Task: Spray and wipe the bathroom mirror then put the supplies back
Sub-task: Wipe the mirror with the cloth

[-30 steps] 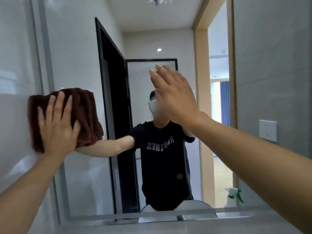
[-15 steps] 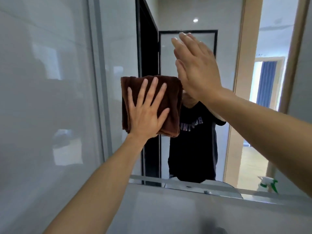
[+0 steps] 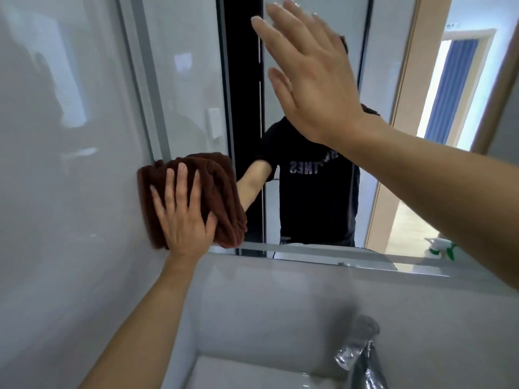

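1. Left hand (image 3: 184,217) flat on brown cloth (image 3: 193,197), fingers spread straight, thumb tucked at cloth's right side, pressing it against mirror (image 3: 196,80) near lower left corner.
2. Right hand (image 3: 311,80) raised high, open, fingers straight, holding nothing; touching the glass or not, can't tell.
3. Spray bottle (image 3: 439,248) seen far right, just above mirror's bottom edge.
4. Chrome faucet (image 3: 362,357) near bottom right, over white sink (image 3: 252,372).
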`<action>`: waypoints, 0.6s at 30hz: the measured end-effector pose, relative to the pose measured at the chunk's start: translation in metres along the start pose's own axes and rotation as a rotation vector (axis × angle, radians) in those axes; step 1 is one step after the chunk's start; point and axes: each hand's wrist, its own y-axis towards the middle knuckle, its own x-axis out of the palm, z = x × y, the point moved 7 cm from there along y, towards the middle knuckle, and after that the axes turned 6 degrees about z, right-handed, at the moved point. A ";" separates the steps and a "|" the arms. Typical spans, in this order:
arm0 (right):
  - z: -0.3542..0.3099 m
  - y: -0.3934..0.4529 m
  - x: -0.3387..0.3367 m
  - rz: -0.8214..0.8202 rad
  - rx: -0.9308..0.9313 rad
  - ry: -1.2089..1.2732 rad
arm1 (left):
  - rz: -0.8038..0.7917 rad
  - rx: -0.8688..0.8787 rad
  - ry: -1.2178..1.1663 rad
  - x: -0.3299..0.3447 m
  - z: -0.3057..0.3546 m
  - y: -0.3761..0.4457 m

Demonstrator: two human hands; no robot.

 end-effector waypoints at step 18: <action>0.050 -0.125 -0.002 0.066 -0.041 -0.033 | 0.011 0.008 -0.096 0.021 0.132 -0.077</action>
